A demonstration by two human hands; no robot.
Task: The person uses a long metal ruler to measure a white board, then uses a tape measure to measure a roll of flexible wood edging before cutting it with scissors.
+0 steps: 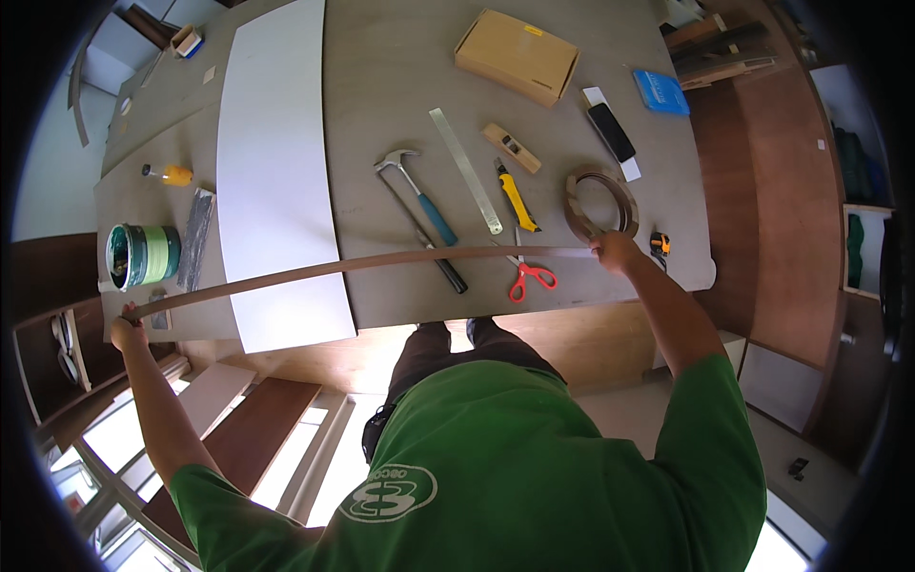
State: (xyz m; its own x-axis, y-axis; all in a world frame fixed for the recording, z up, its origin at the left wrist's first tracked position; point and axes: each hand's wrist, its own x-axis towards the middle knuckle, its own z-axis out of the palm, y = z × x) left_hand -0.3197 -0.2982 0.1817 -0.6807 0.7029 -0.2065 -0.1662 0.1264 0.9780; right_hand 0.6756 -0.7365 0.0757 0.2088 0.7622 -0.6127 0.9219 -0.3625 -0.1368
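A long brown strip of edge banding (381,258) is stretched across the near side of the workbench, passing over a white panel (276,143). My left hand (129,331) pinches its far-left end by the bench's front corner. At the other side, my right hand (618,251) grips the banding beside its coiled roll (575,202), which lies on the bench. Red-handled scissors (522,282) lie just under the strip, partly covered by it. A claw hammer (429,205) and a dark-handled tool (443,262) lie near the middle, the latter also crossed by the strip.
Around lie a steel ruler (467,174), yellow utility knife (516,198), small wooden plane (512,147), phone (612,132), tape measure (660,245), cardboard box (519,55) and blue packet (660,91). At left stand a green-banded tub (152,255) and a yellow bottle (175,175).
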